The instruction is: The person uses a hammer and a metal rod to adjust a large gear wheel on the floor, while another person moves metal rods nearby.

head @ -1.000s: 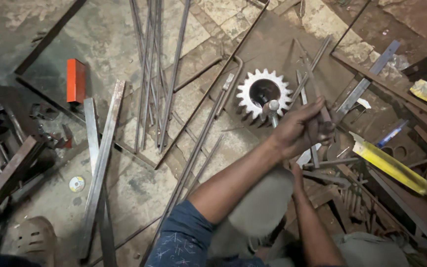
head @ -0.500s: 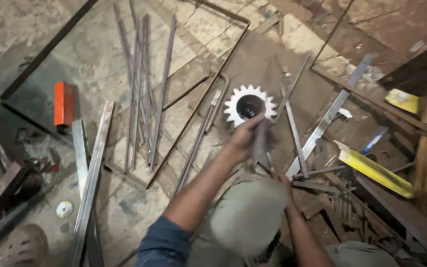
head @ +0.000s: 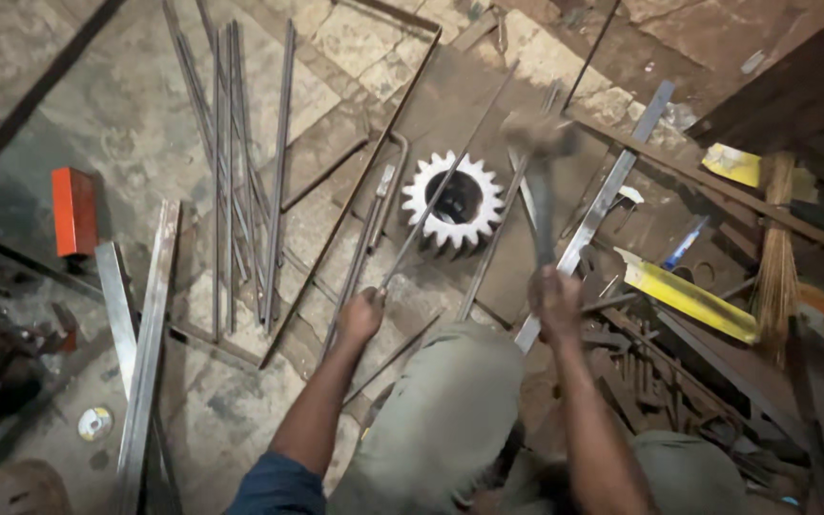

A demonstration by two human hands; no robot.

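**Hammer raised above the gear wheel**

Where both hands were bunched together just below the gear wheel (head: 453,201) half a second ago, they now sit well apart. The right hand (head: 557,303) has drawn back toward the knee and is wrapped fully closed around the handle of a hammer (head: 538,181), whose head is lifted and blurred above the steel plate (head: 450,95), just right of the gear (the blur hides its exact shape). The left hand (head: 362,315) is closed around the near end of a thin steel rod (head: 445,186), fingers curled tight, no gap showing. That rod runs up and away from the hand, crossing over the toothed gear wheel and its dark centre hole. The gear lies flat on the plate, in much the same spot as before.

Left of it, a bundle of long rods (head: 231,172) lies on the stone floor, with an orange block (head: 73,212) further left. A yellow strip (head: 689,298) lies among the scrap on the right.
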